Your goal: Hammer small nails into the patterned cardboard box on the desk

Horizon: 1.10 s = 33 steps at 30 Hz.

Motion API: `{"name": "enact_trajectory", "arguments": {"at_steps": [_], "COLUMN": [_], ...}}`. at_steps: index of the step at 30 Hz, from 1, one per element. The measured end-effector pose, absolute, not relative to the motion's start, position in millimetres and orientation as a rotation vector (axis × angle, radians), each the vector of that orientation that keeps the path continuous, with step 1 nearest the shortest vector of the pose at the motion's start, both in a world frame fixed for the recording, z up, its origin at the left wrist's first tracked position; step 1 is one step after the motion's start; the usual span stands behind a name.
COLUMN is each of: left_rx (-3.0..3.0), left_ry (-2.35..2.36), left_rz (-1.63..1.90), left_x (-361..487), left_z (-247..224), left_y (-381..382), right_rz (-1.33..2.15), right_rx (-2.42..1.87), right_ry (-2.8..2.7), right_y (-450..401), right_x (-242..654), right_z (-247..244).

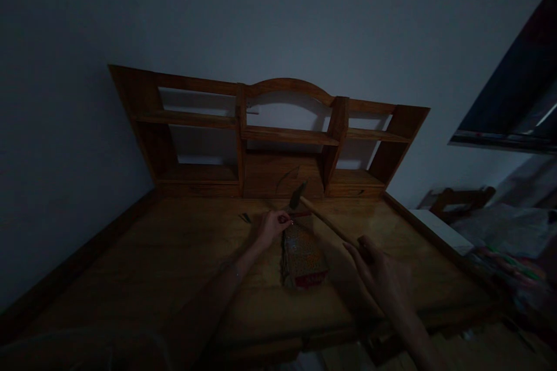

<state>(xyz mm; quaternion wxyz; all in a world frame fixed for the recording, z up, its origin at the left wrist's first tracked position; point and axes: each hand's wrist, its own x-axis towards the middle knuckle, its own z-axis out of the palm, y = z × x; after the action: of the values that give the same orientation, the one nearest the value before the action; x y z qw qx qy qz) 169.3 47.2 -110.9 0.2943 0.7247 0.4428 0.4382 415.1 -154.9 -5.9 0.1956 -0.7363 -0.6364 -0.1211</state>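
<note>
In the dim head view my right hand (376,266) grips the wooden handle of a hammer (328,223). Its dark metal head is raised at the far edge of a worn, reddish-brown block (304,255) on the wooden desk. My left hand (274,227) is at the block's far left corner, thumb and fingers pinched together. What they hold, if anything, is too small and dark to name. A thin red strip (302,214) shows along the block's far edge. Small dark pieces (245,218) lie on the desk left of my left hand.
A wooden shelf unit (289,136) stands along the back of the desk (174,255) against the wall. Raised edges border the desk on both sides. To the right are a white surface (439,230), a wooden chair back (461,197) and piled fabric or bags (500,226).
</note>
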Motion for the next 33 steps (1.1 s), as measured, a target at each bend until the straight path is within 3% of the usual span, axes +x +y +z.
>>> {"name": "enact_trajectory", "arguments": {"at_steps": [11, 24, 33], "left_rx": [1.934, 1.979, 1.815], "left_ry": [1.2, 1.194, 1.396], "left_rz": [1.162, 1.165, 1.449], "left_x": [170, 166, 147], "left_z": [-106, -87, -85], "left_y": [44, 28, 47], "right_rz": [-0.239, -0.042, 0.126], "right_rx": [-2.109, -2.055, -1.81], "right_ry": [-1.806, -1.278, -1.112], "right_y": [-155, -154, -144], "right_x": [413, 441, 464], "right_z": [-22, -32, -54]}}
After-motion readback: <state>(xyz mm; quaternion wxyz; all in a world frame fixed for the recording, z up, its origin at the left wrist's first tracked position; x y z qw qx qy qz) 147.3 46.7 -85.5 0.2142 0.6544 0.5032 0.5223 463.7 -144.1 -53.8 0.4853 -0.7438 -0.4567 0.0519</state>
